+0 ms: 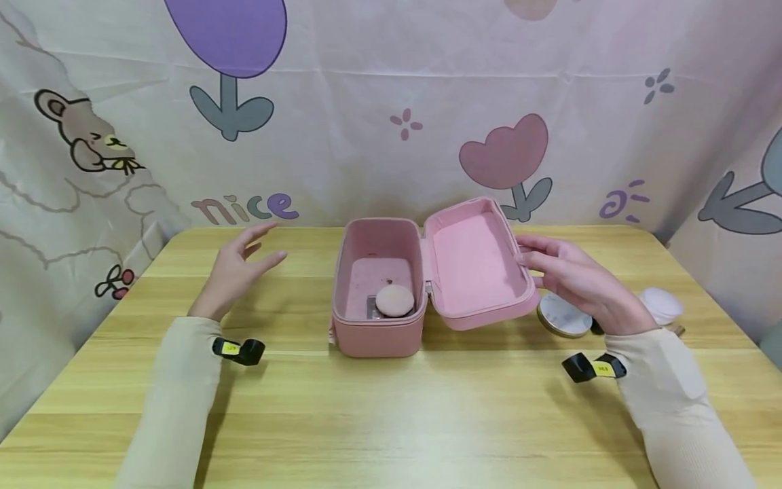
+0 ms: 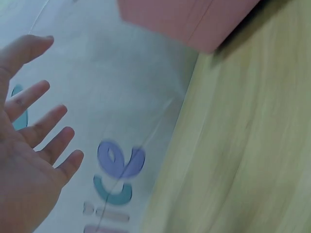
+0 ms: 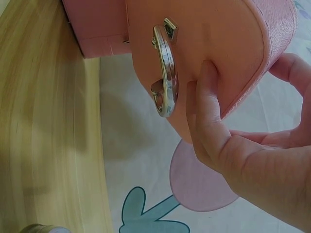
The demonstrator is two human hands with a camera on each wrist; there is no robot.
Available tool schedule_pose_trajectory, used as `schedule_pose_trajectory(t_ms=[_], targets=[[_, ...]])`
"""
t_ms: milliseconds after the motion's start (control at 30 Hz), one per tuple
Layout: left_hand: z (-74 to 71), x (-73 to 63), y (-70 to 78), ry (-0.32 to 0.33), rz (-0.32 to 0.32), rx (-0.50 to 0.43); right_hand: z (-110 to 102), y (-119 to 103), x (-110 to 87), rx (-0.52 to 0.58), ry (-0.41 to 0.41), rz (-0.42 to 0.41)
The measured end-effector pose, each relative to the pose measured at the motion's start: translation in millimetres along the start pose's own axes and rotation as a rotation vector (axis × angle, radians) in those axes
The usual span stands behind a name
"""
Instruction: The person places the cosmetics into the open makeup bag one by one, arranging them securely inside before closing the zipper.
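Head view: left of the pink case (image 1: 379, 341), my left hand (image 1: 231, 277) spreads wide; on its right, my right hand (image 1: 579, 280) pinches the lid (image 1: 473, 261), partly hiding a round container (image 1: 562, 317).

One readable word: "nice" (image 1: 244, 208), lowercase, printed on the backdrop cloth (image 1: 366, 102) behind the desk (image 1: 489, 407), towards its left. Letters rounded and multi-coloured: pinkish n, greyish-brown i with a heart for its dot, grey-teal c, purple e. Same word in left wrist view, turned on its side, running bottom to top; n cut by lower edge, "ice" whole. Yellow label (image 1: 231, 348) on left wrist camera (image 1: 250, 353): dark characters, too small to read. Second yellow label (image 1: 603, 369) on right wrist camera (image 1: 578, 367): dark marks, likewise illegible.
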State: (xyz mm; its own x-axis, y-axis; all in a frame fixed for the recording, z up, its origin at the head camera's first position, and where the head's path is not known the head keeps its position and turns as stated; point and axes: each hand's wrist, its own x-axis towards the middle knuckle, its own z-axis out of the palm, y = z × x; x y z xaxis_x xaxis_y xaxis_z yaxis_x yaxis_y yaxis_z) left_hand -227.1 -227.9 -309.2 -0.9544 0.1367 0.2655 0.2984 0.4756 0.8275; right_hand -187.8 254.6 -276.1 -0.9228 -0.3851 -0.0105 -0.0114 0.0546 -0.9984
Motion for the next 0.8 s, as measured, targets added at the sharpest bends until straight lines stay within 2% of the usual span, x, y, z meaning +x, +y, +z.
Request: schedule_pose_trajectory(t_ms=[200, 533, 633, 800], targets=[[-22.9, -12.1, -17.8, 0.059, -0.047, -0.023, -1.2, -0.8, 0.4, -0.020, 0.007, 0.013], [-50.6, -28.5, -51.3, 0.140, -0.094, 0.025, 0.1, -1.3, -0.5, -0.015, -0.002, 0.002], [-57.5, -33.5, -56.3, 0.129, -0.105, -0.007, 0.7, -1.4, 0.2, -0.026, -0.002, 0.003], [-66.9, -40.7, -64.1, 0.065, -0.128, -0.007, 0.7, -1.8, 0.4, -0.034, 0.002, 0.007]])
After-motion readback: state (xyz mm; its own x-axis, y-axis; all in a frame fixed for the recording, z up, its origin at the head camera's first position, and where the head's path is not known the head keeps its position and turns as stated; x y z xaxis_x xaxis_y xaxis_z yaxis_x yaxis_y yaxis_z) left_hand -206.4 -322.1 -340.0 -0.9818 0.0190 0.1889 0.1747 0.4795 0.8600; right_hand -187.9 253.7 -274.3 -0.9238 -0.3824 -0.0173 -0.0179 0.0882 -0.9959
